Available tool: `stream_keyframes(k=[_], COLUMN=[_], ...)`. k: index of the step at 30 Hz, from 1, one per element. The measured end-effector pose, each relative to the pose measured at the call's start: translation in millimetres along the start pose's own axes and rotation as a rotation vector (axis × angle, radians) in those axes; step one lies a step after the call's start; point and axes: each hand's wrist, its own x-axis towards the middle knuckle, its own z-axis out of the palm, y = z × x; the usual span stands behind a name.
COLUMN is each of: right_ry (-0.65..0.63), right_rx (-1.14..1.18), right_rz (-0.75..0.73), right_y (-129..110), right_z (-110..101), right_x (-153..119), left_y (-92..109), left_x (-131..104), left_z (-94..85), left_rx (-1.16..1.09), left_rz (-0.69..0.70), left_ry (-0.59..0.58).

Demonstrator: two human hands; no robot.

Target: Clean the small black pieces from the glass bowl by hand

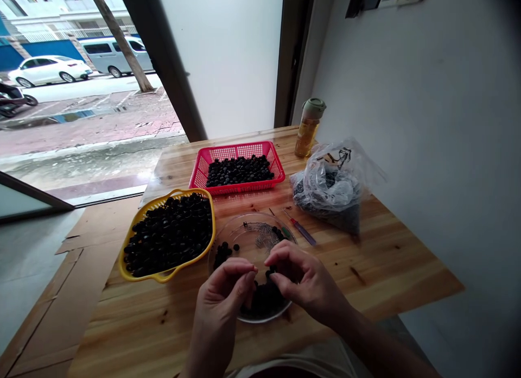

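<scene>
Two bare hands meet over a clear round dish (234, 232) at lower centre, a narrow gap between them. The left hand (220, 296) brings thumb and fingertips close together; the right hand (305, 277) curls thumb and forefinger toward each other. Whether either grips a small piece cannot be told. The dish, on a wooden table (391, 269), holds small black pieces (264, 301) and thin metal pins (266, 238). A purple-handled tool (303, 231) lies just right of it. Left of centre, a yellow basket (122, 261) holds black pieces; behind the dish, a red basket (240, 189) holds more. At right, dark print on a crumpled plastic bag (325, 196) is unreadable.
</scene>
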Motion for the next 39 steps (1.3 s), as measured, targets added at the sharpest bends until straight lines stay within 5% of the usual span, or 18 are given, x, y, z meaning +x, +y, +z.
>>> stream_keyframes(k=[7,16,20,30,36,39], right_ry=[-0.152,-0.055,-0.091,-0.031,-0.049,-0.073], right_rx=[0.163,-0.011,-0.035,-0.179,-0.137,0.081], right_rz=[0.132,0.175,0.115,-0.296,-0.328,-0.137], right_y=[4,-3,-1,1,2,3], right_z=[7,14,14,16,13,13], right_x=[-4,-5,-5,-5,-5,-7], left_y=[-3,-7,-7,-4,-2,-1], left_x=[-5,-11,-12,-13,-18,-20], left_z=[-2.7,-3.5,-3.3,-3.9,-9.9,-7.3], left_rx=[-0.086,-0.084,-0.077,0.038,0.256,0.189], left_rz=[-0.005,-0.048,0.0,0.077,0.169,0.124], left_ry=[0.096,0.179,0.134,0.038,0.023,0.016])
